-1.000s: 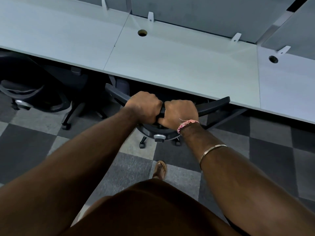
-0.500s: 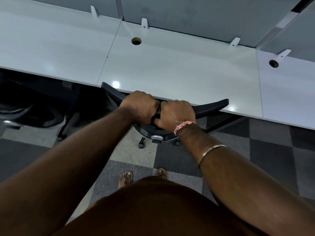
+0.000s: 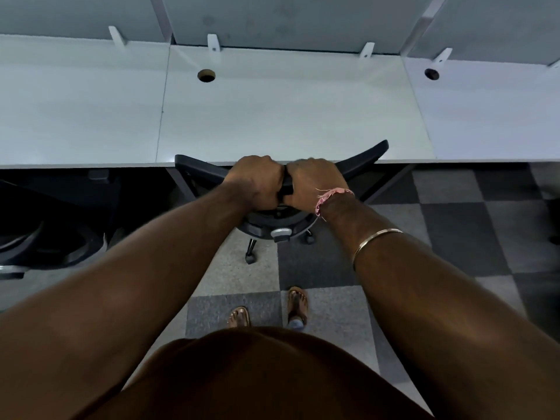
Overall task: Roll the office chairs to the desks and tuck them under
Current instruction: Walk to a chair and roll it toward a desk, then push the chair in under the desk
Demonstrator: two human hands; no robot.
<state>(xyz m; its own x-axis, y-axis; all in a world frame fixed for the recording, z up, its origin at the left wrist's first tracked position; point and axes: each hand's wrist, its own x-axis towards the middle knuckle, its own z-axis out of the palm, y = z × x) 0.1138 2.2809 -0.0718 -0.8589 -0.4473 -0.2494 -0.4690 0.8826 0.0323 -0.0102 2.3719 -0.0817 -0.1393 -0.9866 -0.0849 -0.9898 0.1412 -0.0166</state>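
Note:
A black office chair (image 3: 360,157) stands against the front edge of the middle white desk (image 3: 285,116), its seat hidden under the desktop. Only the curved top of its backrest, the lumbar knob and two castors show. My left hand (image 3: 257,180) and my right hand (image 3: 315,181) grip the middle of the backrest's top edge side by side, fingers curled over it.
A second black chair (image 3: 45,244) sits under the left desk (image 3: 78,110). Another desk (image 3: 491,116) adjoins on the right, grey partition panels (image 3: 288,19) behind all. Cable holes (image 3: 206,75) pierce the desktops. Checked carpet tiles (image 3: 454,213) lie underfoot, my sandalled feet (image 3: 297,304) behind the chair.
The chair has rolled forward until its backrest top meets the desk edge. I have stepped closer, both feet now showing. Both hands keep the same grip.

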